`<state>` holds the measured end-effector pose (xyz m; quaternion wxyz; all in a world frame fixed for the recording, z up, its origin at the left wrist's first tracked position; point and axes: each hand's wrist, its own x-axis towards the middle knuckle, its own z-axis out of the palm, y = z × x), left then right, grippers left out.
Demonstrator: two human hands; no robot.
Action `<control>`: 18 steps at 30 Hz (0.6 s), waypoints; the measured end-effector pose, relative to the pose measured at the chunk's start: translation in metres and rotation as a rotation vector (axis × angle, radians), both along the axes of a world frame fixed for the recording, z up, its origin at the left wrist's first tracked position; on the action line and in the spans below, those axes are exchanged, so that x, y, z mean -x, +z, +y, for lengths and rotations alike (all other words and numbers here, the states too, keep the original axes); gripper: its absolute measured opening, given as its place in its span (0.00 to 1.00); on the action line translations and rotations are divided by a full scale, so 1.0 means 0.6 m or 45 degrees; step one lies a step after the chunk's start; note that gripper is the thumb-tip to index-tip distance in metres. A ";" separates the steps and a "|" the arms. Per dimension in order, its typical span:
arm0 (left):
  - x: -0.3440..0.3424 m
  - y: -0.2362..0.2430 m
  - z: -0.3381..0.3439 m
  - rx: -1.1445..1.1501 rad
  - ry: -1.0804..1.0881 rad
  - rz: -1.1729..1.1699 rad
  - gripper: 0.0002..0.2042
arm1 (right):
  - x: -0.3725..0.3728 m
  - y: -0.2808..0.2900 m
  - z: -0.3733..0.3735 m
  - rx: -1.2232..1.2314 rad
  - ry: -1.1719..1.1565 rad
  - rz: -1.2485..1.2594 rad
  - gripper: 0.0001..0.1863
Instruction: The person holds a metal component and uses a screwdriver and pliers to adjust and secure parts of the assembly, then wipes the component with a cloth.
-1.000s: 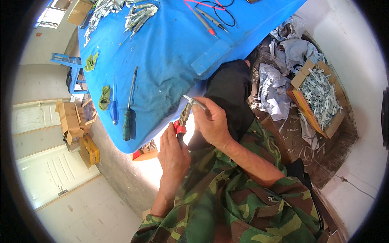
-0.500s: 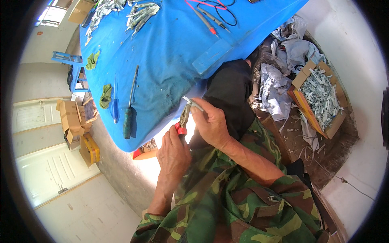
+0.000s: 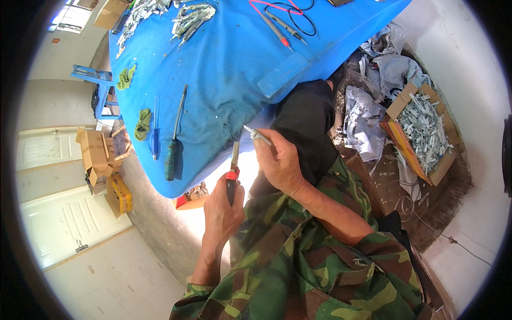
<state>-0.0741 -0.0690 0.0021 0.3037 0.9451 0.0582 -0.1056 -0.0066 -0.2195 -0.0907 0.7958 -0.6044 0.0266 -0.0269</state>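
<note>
My left hand [image 3: 222,209] is wrapped round the red-and-black handles of a pair of pliers [image 3: 234,156], whose metal jaws point up and away from me. Between the thumb and fingers of my right hand [image 3: 279,162] is a small, narrow, silvery metal piece [image 3: 255,134]; its pointed end sticks out toward the left. A gap separates the plier jaws from this piece. Both hands are above my lap, just off the near edge of the blue-covered table [image 3: 213,69]. My right fingers hide part of the metal piece.
On the table lie a screwdriver [image 3: 171,160], a thinner blue screwdriver [image 3: 155,141], green gloves or rags [image 3: 142,125], test probes [image 3: 276,33] and piles of metal strips [image 3: 192,22]. At right stands a carton of metal strips [image 3: 424,125] beside plastic bags [image 3: 364,114]. Boxes [image 3: 96,152] stand left.
The plier jaws have come off the metal piece. My left hand has drawn the pliers slightly left and turned them, while my right hand keeps the piece nearly in place.
</note>
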 end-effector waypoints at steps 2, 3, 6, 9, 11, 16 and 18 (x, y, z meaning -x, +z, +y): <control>0.000 -0.002 -0.003 0.006 -0.015 -0.037 0.17 | 0.002 0.003 0.001 -0.070 0.007 0.045 0.11; -0.001 -0.004 -0.005 0.009 -0.023 -0.055 0.18 | 0.002 0.006 0.001 -0.104 0.009 0.068 0.11; -0.001 -0.012 -0.008 0.038 -0.024 -0.028 0.21 | 0.002 0.014 -0.004 -0.217 0.055 0.135 0.12; 0.000 -0.017 -0.019 -0.007 -0.005 -0.038 0.20 | 0.003 0.017 -0.005 -0.249 0.063 0.151 0.12; -0.004 -0.020 -0.021 -0.070 -0.064 -0.102 0.22 | 0.003 0.017 -0.007 -0.262 0.077 0.163 0.12; -0.008 -0.031 -0.017 -0.287 -0.185 -0.270 0.24 | 0.004 0.004 -0.002 -0.171 0.061 0.130 0.12; -0.008 -0.030 -0.019 -0.335 -0.177 -0.218 0.25 | 0.003 0.002 -0.001 -0.103 0.046 0.116 0.12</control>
